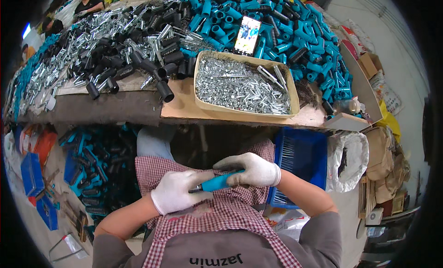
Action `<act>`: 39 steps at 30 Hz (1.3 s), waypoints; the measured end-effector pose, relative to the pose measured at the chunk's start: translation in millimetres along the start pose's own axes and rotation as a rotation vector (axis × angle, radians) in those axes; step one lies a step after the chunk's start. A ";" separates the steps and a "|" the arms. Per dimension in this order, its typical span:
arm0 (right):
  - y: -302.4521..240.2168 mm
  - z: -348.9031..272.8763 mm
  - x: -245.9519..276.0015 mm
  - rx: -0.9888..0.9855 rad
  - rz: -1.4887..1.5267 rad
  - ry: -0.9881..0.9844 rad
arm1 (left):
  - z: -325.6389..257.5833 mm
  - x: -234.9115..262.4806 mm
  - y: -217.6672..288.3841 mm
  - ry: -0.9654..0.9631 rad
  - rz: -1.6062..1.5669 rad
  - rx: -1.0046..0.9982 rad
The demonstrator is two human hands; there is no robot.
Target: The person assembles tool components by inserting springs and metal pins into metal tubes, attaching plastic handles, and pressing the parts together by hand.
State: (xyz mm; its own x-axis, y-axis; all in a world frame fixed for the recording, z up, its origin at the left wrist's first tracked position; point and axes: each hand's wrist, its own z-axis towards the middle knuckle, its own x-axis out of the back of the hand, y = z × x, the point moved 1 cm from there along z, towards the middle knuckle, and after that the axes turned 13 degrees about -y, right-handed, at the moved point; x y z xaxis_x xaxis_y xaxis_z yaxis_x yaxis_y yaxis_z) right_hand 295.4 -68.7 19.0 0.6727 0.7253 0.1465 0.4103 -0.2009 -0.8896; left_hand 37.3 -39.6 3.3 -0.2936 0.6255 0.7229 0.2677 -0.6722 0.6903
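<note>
**Head view: two gloved hands on one teal handle, over the lap**

Head view, item by item: left hand (176, 191), white knit glove, fingers curled around the near end of a teal handle (216, 182), where a short dark metal tip shows at the glove; right hand (249, 169), same glove, wrapped over the far end of the handle from above; the handle lies almost level between the two hands, above a red-and-white checked apron (221, 212) on the lap, below the workbench edge.

Workbench (182, 104), brown board top, directly ahead of the hands; on it a shallow beige tray (293, 98) filled with small silvery metal parts; behind the tray a phone (247, 35) with a lit screen, propped against a heap of teal tube fittings (304, 32); to the left a heap of black tube pieces (138, 60) mixed with bright metal parts.

Below the bench: blue plastic crate (302, 152) just beside the right forearm; white plastic bag (353, 159) further right; more teal and black parts (92, 162) on the floor at the left.
</note>
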 end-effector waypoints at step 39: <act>-38.8 7.7 89.1 0.178 -0.894 0.856 | 30.2 7.6 3.1 0.178 0.030 0.039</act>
State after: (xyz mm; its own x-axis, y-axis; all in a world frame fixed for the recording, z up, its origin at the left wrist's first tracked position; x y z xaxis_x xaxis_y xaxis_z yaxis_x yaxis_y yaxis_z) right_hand 334.7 8.8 63.3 0.4133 -0.1128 0.9036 0.8856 0.2809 -0.3700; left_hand 63.6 -25.0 11.8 -0.4419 0.5227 0.7291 0.3131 -0.6718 0.6714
